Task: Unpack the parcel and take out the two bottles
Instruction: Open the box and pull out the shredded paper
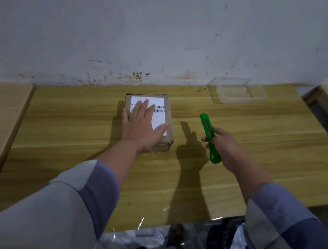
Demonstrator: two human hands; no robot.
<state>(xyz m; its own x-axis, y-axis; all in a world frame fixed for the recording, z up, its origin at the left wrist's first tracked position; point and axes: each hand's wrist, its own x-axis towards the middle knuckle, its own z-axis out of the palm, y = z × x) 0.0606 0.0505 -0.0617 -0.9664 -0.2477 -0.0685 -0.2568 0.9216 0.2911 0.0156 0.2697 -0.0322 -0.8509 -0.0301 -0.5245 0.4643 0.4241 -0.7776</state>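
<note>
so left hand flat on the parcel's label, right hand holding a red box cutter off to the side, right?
Not quite: the box cutter is green, not red, as the head view shows. The rest holds: the left hand lies flat on the label of the parcel, and the right hand holds the cutter off to the side.

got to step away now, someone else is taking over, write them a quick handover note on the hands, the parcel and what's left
Left hand: flat with straight fingers on top of the parcel, steadying it, not gripping.
Right hand: grip closed around the green box cutter, held in the air to the right of the parcel, not touching it.
Parcel: sealed cardboard box, label up, on the wooden table near the wall.
Done: parcel steadied, cutter in hand.
Left: cut it open, open the flaps, lift out both bottles. No bottles are visible yet.
</note>
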